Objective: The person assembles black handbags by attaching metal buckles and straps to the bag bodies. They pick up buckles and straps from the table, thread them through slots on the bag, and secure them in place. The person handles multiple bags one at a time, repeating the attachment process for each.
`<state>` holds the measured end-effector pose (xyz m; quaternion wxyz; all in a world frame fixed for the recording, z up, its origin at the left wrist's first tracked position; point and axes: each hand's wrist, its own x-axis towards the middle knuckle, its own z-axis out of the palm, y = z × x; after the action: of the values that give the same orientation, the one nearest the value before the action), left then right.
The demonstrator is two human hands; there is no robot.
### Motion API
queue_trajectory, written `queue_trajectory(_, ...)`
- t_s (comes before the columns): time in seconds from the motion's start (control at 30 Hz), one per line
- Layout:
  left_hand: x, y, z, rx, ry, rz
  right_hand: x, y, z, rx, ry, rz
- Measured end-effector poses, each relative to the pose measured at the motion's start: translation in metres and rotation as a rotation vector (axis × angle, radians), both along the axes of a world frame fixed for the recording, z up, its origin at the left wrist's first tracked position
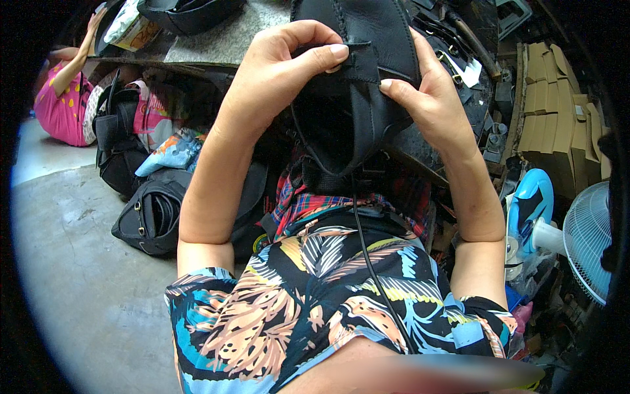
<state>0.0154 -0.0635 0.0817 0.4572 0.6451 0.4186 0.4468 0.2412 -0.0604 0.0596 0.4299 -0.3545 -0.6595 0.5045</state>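
Observation:
Both hands hold up a black leather bag (387, 39) with stitched seams, its dark opening turned toward me. My left hand (272, 79) pinches the end of a short flat black strap (361, 64) between thumb and fingers, where it lies across the bag's edge. Opposite it, my right hand (436, 95) grips the bag's right side, thumb on the near face close to the strap and fingers behind, partly hidden. Below the hands, a black band of the bag hangs in a loop.
A workbench (203, 46) with a grey top carries another black bag (190, 14). Several finished-looking black bags (147, 220) lie on the floor at left, near a person in pink (62, 108). Cardboard boxes (548, 118) and a fan (587, 243) stand at right.

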Motion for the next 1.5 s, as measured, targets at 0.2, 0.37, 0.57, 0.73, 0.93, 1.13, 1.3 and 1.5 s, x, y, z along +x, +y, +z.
queue_trajectory(0.2, 0.000, -0.004, 0.001, 0.013, 0.131, 0.064, -0.002, -0.006, 0.004, 0.116, -0.046, -0.015)
queue_trajectory(0.37, 0.000, -0.005, 0.004, -0.042, 0.096, 0.026, -0.003, -0.005, 0.004, 0.141, -0.080, -0.025)
queue_trajectory(0.57, -0.001, -0.006, 0.009, 0.018, 0.048, 0.013, -0.002, -0.005, 0.004, 0.076, -0.050, -0.014)
queue_trajectory(0.73, -0.005, -0.002, 0.012, 0.046, 0.068, -0.012, -0.004, -0.004, 0.005, 0.146, -0.063, -0.018)
queue_trajectory(0.93, -0.005, 0.002, 0.012, -0.042, 0.167, -0.026, -0.004, -0.004, 0.003, 0.116, -0.076, -0.024)
queue_trajectory(1.13, -0.007, 0.007, 0.012, 0.040, 0.237, -0.057, -0.003, -0.003, 0.001, 0.092, -0.051, -0.023)
queue_trajectory(1.3, -0.008, 0.012, 0.008, 0.105, 0.261, -0.094, -0.003, -0.004, 0.004, 0.038, -0.030, 0.013)
queue_trajectory(1.5, -0.007, 0.018, 0.005, 0.142, 0.410, -0.035, -0.001, -0.003, 0.006, -0.040, 0.010, 0.053)
